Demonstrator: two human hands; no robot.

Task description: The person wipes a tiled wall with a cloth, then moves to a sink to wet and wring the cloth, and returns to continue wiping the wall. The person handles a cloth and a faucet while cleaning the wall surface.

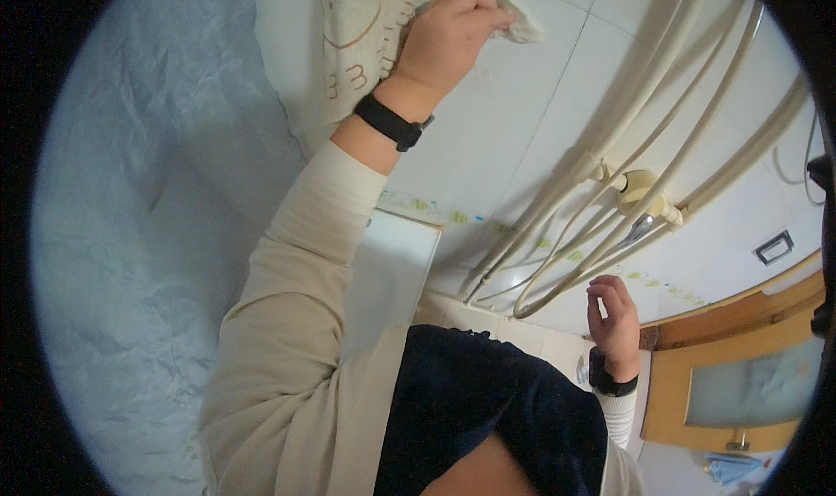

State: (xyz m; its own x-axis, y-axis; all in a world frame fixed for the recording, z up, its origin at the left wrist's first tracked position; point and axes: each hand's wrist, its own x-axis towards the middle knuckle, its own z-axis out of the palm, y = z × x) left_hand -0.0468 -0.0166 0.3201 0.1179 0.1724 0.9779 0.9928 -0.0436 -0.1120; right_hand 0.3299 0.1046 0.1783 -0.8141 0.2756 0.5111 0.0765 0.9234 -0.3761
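Observation:
My left hand [452, 36] reaches up against the white tiled wall [492, 113]. Its fingers are closed on a crumpled white cloth [522, 24] that is pressed to the tiles. A black watch band circles the wrist. Just left of this hand hangs a cream towel [355, 39] with brown line drawings. Lower down at the right, my right hand [615, 319] is in the air with its fingers loosely bent and nothing visible in it. Another dark band is on that wrist.
Beige pipes and a shower mixer [640, 191] with a hose run along the wall at the right. A pale blue curtain-like sheet [148, 235] fills the left side. A wooden door [740, 387] with a frosted pane stands at lower right. A white panel [392, 265] lies beyond my left sleeve.

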